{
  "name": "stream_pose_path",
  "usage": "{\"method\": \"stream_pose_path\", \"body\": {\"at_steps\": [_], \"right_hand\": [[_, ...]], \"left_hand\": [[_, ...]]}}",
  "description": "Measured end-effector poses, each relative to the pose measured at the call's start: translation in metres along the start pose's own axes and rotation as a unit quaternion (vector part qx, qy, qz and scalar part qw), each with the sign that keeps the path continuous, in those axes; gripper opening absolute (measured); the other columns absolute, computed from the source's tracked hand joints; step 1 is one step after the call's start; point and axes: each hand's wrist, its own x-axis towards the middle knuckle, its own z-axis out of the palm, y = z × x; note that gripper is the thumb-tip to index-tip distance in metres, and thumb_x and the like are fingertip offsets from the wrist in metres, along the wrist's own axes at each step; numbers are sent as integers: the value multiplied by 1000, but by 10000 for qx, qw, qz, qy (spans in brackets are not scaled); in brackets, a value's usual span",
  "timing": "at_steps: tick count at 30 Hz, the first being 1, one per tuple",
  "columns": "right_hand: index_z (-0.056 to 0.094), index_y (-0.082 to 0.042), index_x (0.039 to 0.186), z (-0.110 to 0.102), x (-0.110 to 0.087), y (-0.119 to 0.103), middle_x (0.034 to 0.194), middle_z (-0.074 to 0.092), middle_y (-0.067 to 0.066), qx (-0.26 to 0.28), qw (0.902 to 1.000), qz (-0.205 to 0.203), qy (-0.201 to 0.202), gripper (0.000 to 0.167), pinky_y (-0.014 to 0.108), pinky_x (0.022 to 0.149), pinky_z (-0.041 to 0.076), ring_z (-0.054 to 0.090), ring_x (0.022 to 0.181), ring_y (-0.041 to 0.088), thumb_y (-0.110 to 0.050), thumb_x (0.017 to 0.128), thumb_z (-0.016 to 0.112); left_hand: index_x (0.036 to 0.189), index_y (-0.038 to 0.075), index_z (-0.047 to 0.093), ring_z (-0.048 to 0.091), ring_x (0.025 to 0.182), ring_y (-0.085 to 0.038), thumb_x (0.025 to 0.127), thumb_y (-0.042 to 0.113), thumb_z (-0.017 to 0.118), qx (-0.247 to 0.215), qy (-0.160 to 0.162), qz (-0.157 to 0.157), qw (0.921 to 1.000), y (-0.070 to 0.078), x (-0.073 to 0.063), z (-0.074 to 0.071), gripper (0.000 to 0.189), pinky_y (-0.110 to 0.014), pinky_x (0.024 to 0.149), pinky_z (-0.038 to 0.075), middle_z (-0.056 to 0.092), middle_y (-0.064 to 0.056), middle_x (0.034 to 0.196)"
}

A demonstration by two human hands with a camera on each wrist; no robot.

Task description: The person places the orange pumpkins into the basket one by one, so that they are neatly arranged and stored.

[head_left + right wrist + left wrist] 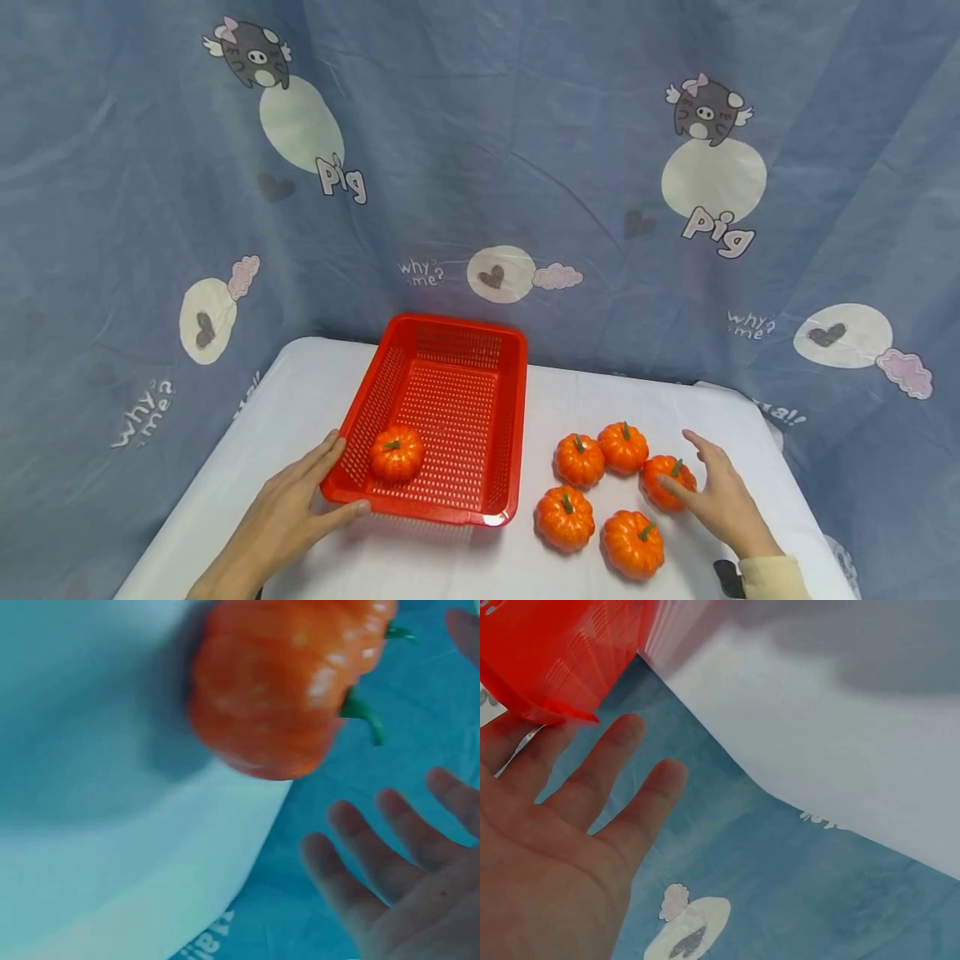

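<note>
The small orange ribbed pumpkin with a green stem (662, 467), at the right end of a loose group of 5 on the table, sits just below the person's right hand (723, 500). That hand is spread wide, with its thumb across the pumpkin in the head view; whether the thumb touches it cannot be told. The right wrist view shows the other fingers extended and apart from the pumpkins.

To its left are 4 more glossy pumpkins of the same kind: a far-middle pumpkin (623, 447), a far-left pumpkin (580, 461), a near-left pumpkin (566, 519) and a near-right pumpkin (633, 545). The far 2 are close together.

Further left stands a red rectangular perforated plastic basket (457, 408), with 1 basket pumpkin (397, 453) lying in its near left corner. The left hand (288, 508) is at that corner, thumb spread wide from the fingers, with the thumb along the near side and fingers against the left side. In the left wrist view its fingers are mostly straight.

Everything rests on a white table (585, 392) with rounded corners. A cream sleeve (772, 579) shows at the right wrist. Behind hangs a blue fabric backdrop (585, 100) printed with 2 grey winged pigs, pale ovals, hearts and lettering.
</note>
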Motion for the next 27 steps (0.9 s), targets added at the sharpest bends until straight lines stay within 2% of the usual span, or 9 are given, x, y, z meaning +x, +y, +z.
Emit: {"method": "stream_pose_path", "body": {"at_steps": [3, 7, 19, 27], "right_hand": [[27, 5, 154, 6, -2, 9, 147, 33, 39, -60, 9985, 279, -460, 105, 73, 102, 37, 40, 129, 57, -56, 85, 77], [26, 7, 154, 10, -3, 15, 148, 32, 41, -45, 9963, 458, -730, 107, 73, 106, 32, 35, 133, 58, -57, 84, 77], [37, 8, 148, 15, -4, 21, 142, 42, 39, -87, 9972, 306, -681, 99, 71, 106, 34, 41, 131, 56, -49, 82, 82], [37, 8, 149, 17, -3, 25, 144, 42, 38, 14, 9962, 465, -734, 95, 70, 104, 38, 42, 130, 55, -49, 85, 79]], "left_hand": [[152, 5, 46, 46, 136, -42, 74, 87, 59, 0, 8, 26, 10000, 1, 0, 0, 114, -69, 103, 40, 40, -13, 159], [151, 5, 47, 47, 136, -41, 74, 87, 58, 23, -12, 35, 10000, 2, 1, 0, 113, -69, 103, 40, 41, -12, 159], [151, 5, 47, 48, 135, -41, 74, 86, 59, 16, 45, 44, 10000, 2, -1, 0, 112, -69, 103, 40, 42, -13, 158], [151, 5, 47, 47, 135, -42, 73, 87, 59, 48, 0, -41, 10000, 2, 0, -1, 114, -70, 103, 41, 41, -13, 158]]}}
